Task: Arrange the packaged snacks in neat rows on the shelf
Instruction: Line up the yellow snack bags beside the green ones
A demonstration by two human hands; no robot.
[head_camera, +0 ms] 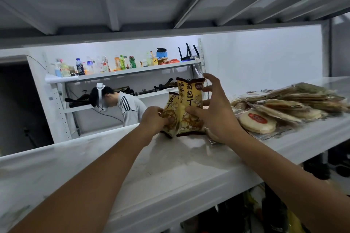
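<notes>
shelf [170, 166] | cracker packs [284, 104] heaped right | tall yellow bag [190, 104] upright centre, right hand [217, 111] loosely round it, thumb on front | small yellow bag [171, 111] touching its left, pinched by left hand [154, 119] | step: likely pairing bags; next: square fronts, release gently

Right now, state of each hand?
Left hand: grips the shorter yellow bag.
Right hand: holds the taller yellow bag, upper fingers spread.

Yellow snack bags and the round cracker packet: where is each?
taller yellow bag [190, 100]: head view, middle of printed front.
shorter yellow bag [172, 103]: head view, upper front.
round cracker packet [257, 118]: head view, red label.
</notes>
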